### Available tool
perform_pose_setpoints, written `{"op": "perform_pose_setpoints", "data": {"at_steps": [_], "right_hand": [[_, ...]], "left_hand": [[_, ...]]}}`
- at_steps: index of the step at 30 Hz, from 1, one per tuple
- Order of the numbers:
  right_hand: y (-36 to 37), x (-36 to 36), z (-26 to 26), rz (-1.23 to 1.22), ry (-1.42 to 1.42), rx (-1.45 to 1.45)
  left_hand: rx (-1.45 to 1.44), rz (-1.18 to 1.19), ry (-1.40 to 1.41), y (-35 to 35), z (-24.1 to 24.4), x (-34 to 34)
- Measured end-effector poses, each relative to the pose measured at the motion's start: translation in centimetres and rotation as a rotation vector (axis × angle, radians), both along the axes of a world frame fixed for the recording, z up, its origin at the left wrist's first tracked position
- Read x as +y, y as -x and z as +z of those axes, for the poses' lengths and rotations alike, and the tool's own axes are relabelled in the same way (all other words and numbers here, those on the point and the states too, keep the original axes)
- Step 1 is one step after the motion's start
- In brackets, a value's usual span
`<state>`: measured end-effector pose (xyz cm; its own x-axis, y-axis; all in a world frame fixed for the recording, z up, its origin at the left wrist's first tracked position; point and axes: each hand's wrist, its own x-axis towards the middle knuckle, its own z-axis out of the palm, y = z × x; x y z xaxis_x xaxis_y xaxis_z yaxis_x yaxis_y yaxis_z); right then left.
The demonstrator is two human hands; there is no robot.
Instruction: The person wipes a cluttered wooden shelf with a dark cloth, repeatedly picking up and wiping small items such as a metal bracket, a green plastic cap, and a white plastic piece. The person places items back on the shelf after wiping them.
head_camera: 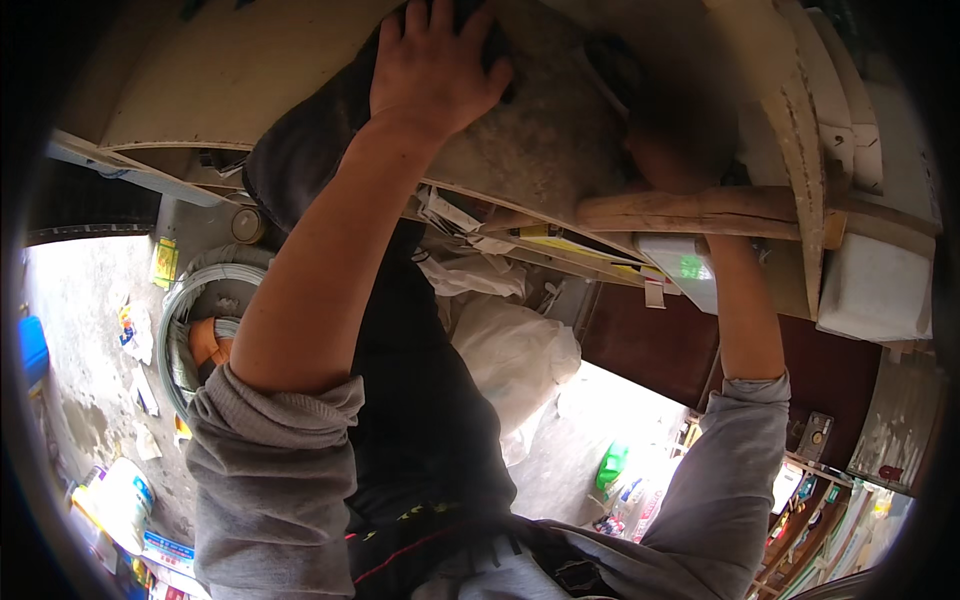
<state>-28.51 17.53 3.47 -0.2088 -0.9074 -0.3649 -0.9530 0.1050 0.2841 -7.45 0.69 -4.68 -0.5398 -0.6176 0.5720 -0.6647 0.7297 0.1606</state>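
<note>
My left hand [439, 71] lies back up with its fingers apart, over a dark, cloth-like shape [300, 154] on a worn wooden board [540, 142]. Its fingertips reach the picture's top edge. My right forearm passes behind a rounded wooden rail [690, 210]. Beyond that rail, my right hand [667, 161] is a dim blur in deep shadow, and its fingers cannot be made out. A dark object [615, 67] with a pale edge is close to it; whether they touch is unclear.
Papers [450, 210] and boxes are stuffed under the board. An upright wooden panel [802, 150] and a white foam block [877, 289] stand at right. Coiled wire [169, 330] and a white bucket [124, 502] are at left. A pale plastic sack [514, 352] lies below.
</note>
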Motion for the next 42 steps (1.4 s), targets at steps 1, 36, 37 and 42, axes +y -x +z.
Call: {"op": "perform_pose_setpoints", "data": {"at_steps": [1, 36, 37, 42], "right_hand": [[-0.3, -0.1, 0.0, -0.009, -0.018, -0.004], [3.7, -2.3, -0.1, 0.101, 0.674, -0.368], [1.7, -2.8, -1.0, 0.088, 0.639, -0.468], [-1.2, -3.0, -0.6, 0.027, 0.13, -0.772]], "left_hand": [[-0.001, 0.001, 0.005, -0.1, -0.1, -0.1], [0.034, -0.013, 0.031, 0.5, 0.1, 0.0], [0.013, -0.017, 0.006, 0.2, 0.1, 0.0], [0.052, -0.015, 0.082, -0.1, -0.2, -0.3]]}}
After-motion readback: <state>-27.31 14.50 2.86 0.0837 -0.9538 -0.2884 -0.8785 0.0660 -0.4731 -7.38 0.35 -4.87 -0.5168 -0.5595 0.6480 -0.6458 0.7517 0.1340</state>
